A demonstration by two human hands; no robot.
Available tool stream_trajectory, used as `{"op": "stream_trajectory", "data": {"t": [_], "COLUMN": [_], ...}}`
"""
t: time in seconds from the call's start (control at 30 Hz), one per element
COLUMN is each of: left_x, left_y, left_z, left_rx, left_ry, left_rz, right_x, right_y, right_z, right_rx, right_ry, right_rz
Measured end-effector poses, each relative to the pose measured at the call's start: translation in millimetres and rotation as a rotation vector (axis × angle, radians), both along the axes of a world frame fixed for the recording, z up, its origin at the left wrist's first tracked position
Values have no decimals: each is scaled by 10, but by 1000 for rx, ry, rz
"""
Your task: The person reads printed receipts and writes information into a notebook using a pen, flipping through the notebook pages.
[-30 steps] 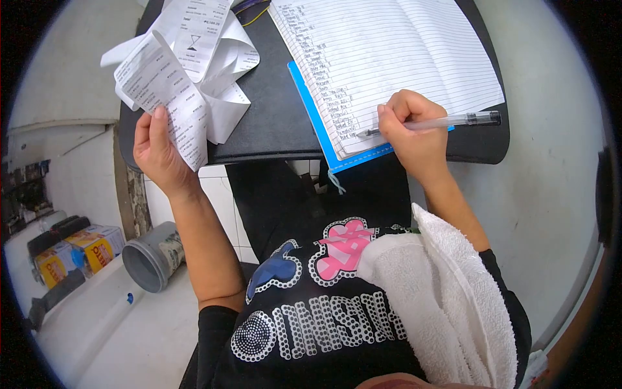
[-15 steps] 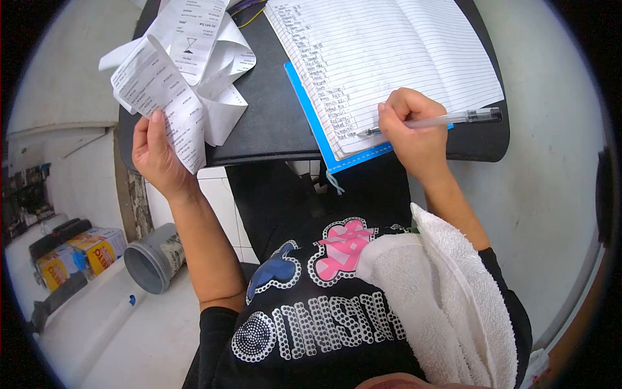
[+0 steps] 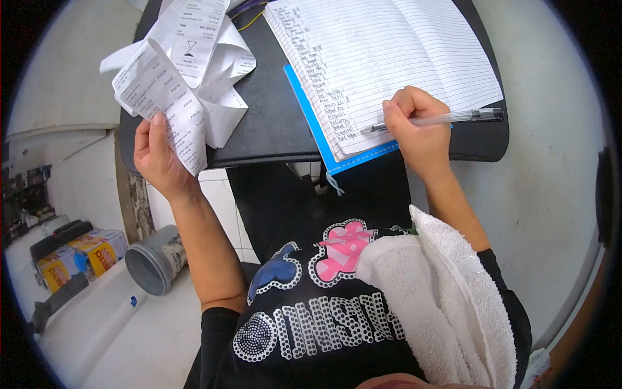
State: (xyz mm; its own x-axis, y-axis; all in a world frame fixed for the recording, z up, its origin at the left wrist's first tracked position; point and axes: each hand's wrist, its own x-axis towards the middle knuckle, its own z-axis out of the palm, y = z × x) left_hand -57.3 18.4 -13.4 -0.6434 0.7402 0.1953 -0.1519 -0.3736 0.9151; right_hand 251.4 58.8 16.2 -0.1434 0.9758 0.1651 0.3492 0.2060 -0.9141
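My left hand (image 3: 160, 155) pinches the lower end of a long printed receipt (image 3: 170, 91) between thumb and fingers. The rest of that paper strip lies folded in loops over the left part of the black table. In my right hand (image 3: 418, 129) is a clear pen (image 3: 453, 118) with a dark cap end, its tip at the lower left of the page. The open lined notebook (image 3: 389, 58) has a handwritten list down its left side. A blue cover (image 3: 363, 155) shows beneath its lower and left edges.
The black table (image 3: 278, 123) ends just in front of my body. A white towel (image 3: 447, 279) hangs over my shoulder. On the floor to the left are a grey bucket (image 3: 152, 262) on its side and yellow boxes (image 3: 100, 249).
My right hand and the pen have shifted slightly to the right along the bottom line of writing. My left hand still holds the receipt, almost unmoved.
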Motion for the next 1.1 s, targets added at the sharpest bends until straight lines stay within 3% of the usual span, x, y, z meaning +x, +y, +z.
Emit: {"op": "stream_trajectory", "data": {"t": [0.43,0.57,0.6,0.67,0.7,0.8,0.87,0.9,1.0,1.1], "left_x": [-14,42,95,97,117,109,108,94,96,41], "left_y": [-24,-33,-23,-47,-29,-46,-46,-54,-67,-36], "left_z": [-18,67,88,86,106,83,158,120,39,-2], "left_rx": [-100,-184,-187,-188,-211,-221,-245,-190,-26,6], "left_ry": [76,142,142,99,116,178,232,155,-80,-91], "left_rz": [59,121,122,77,105,123,152,127,40,11], "right_x": [8,135,234,469,786,1358,1658,1805,1932,1885], "right_y": [4,14,51,161,248,400,541,584,622,687], "right_z": [8,106,93,117,85,87,-42,-82,-57,-40], "right_rx": [-1,-207,-41,277,374,321,181,203,115,87], "right_ry": [-57,347,411,212,-184,-567,-596,-689,-644,-630], "right_rz": [39,-56,-56,-255,-318,-579,-679,-668,-643,-596]}}
